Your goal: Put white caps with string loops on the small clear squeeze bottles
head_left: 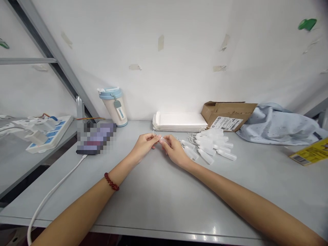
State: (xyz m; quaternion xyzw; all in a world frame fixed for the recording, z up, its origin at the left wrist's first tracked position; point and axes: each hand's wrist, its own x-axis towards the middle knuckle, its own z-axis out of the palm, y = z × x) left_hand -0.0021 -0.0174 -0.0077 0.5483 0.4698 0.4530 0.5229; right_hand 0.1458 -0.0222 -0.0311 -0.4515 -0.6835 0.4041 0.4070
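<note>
Our left hand [144, 147] and right hand [176, 150], frame centre: each pinched closed on one small translucent piece [162, 139] between them, axis unclear to us. Translucent stringed tags [206, 148]: loose heap right of centre, nearer our right hand, front ones slanting lengthwise toward lower right.

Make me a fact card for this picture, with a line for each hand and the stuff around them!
Left hand: pinches a small pale piece
Left wrist: red beaded bracelet
Right hand: pinches at the same piece
Beside right hand: pile of whitish pieces with thin strings
Behind hands: stack of flat white packets
Right side: cardboard box, pale blue cloth, yellow box
Left side: blue-lidded cup, blurred phone with white cable
Table: grey
</note>
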